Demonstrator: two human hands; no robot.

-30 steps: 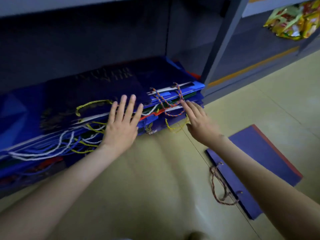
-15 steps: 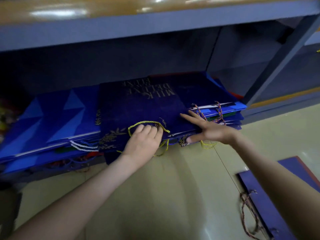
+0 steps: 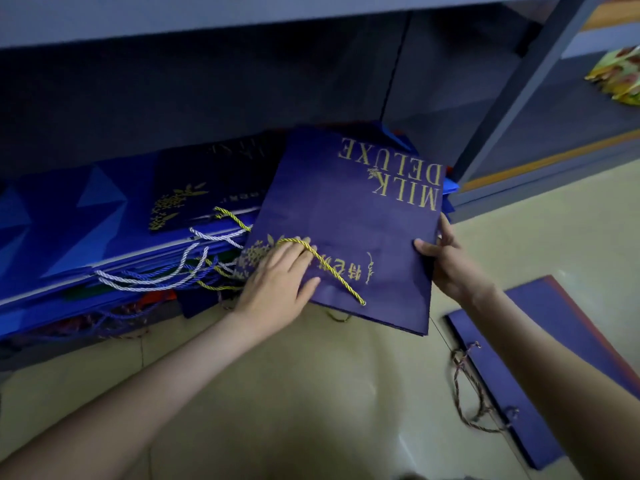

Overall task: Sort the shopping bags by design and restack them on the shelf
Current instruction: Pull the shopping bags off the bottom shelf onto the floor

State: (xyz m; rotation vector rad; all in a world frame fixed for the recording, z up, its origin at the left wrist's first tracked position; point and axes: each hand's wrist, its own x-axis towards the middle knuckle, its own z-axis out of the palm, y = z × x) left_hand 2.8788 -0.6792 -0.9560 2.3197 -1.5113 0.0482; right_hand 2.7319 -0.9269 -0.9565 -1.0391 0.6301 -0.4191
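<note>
Navy paper bag [image 3: 346, 216], gold cord handle [image 3: 322, 261], gold flower print, upside-down "MILK DELUXE", lies askew on the blue bag stack [image 3: 86, 230] in the shelf [image 3: 512, 109], overhanging the floor [image 3: 311, 393]. Left hand [image 3: 277, 282] grip rests flat on it; right hand [image 3: 450, 268] grip clamps its edge.

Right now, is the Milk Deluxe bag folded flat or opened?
Folded flat: the Milk Deluxe bag is one thin sheet, the left hand resting on it, the right hand pinching its edge.
</note>
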